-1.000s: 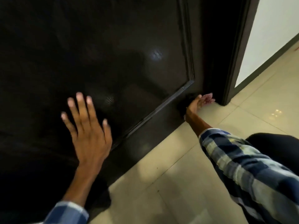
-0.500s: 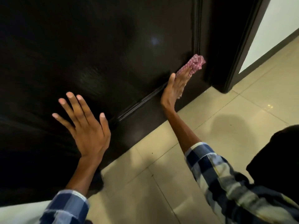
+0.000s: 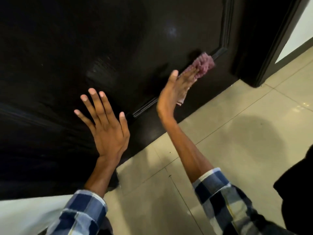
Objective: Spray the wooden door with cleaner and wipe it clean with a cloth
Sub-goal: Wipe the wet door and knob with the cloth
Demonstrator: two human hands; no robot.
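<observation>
Your left hand (image 3: 108, 131) lies flat on the dark wooden door (image 3: 84, 56), fingers spread and straight, holding nothing. Farther on, your right hand (image 3: 176, 89) presses the pink cloth (image 3: 202, 66) against the door's lower panel with straight fingers.

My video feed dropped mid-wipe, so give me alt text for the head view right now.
The right hand presses a pink cloth flat against the lower part of the dark wooden door, by the panel moulding. The left hand rests on the door with fingers spread, above the beige tiled floor.
</observation>
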